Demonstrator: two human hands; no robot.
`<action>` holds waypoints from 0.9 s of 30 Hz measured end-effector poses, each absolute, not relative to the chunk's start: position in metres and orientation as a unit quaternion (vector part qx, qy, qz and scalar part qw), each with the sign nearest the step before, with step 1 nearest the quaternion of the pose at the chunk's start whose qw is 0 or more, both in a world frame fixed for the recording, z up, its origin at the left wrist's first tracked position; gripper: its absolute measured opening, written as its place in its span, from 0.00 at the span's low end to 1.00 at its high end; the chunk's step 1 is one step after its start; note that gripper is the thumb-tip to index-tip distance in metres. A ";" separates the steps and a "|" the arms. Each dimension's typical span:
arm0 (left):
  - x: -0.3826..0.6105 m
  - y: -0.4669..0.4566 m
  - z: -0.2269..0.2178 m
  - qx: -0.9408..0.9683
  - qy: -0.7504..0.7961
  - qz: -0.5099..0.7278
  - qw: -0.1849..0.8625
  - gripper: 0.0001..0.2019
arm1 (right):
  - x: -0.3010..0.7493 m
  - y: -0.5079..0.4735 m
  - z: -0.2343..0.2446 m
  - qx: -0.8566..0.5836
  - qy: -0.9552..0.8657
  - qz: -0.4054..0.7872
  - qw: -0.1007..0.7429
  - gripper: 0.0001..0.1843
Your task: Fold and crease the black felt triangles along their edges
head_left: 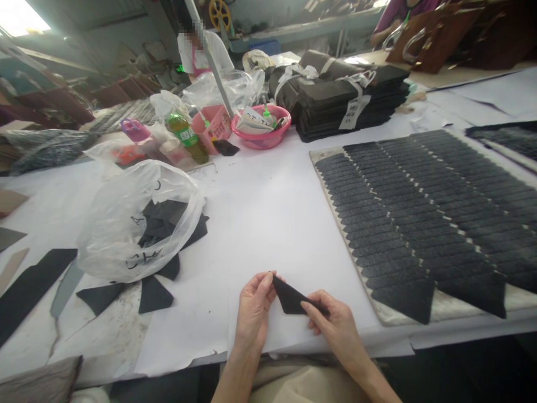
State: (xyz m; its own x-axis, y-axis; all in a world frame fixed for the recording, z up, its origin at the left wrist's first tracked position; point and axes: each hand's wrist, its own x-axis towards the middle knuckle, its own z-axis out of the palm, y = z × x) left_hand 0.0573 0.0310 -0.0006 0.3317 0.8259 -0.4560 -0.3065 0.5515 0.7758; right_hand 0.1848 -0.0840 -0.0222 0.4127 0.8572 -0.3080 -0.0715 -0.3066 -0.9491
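At the lower centre of the frame, a thin black piece is held just above the white table, between two bare hands. The left hand pinches its upper-left corner, thumb and fingers closed on the edge. The right hand grips the other end, thumb laid on top and fingers curled beneath, so both grips are closed on the one piece, which slopes down towards the right of the frame.

Left of centre lies a clear bag with dark marks on it and black scraps at its open mouth; more loose cutouts rest just below the bag. Filling the right side, a pale board carries overlapping black strips in columns, their ends pointed at the near edge.

Along the upper middle stand a bottle with a green label, a pink box and, just beside it, a pink basin. To the right of the basin sits a tied dark stack. At upper left of centre is a person in a white top; at upper right, a purple sleeve shows near brown bags.
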 end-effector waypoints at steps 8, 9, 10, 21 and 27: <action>0.057 0.032 0.001 0.263 0.434 0.385 0.771 0.07 | 0.185 -0.083 -0.016 -0.658 -0.267 0.471 0.524 0.18; 0.057 0.033 0.001 0.256 0.434 0.388 0.772 0.07 | 0.185 -0.082 -0.014 -0.653 -0.256 0.478 0.529 0.18; 0.056 0.034 0.001 0.248 0.435 0.393 0.771 0.07 | 0.186 -0.082 -0.013 -0.648 -0.244 0.485 0.534 0.18; 0.057 0.037 0.004 0.211 0.449 0.412 0.764 0.09 | 0.190 -0.080 -0.008 -0.603 -0.175 0.514 0.584 0.21; 0.059 0.037 0.006 0.208 0.450 0.413 0.764 0.09 | 0.190 -0.081 -0.009 -0.596 -0.180 0.517 0.588 0.19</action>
State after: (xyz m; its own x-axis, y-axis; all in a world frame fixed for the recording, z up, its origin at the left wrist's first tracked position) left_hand 0.0587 0.0368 0.0060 0.2540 0.8182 -0.5158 -0.4439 0.5724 0.6894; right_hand 0.1902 -0.0806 -0.0088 0.4003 0.8220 -0.4050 -0.3942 -0.2445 -0.8859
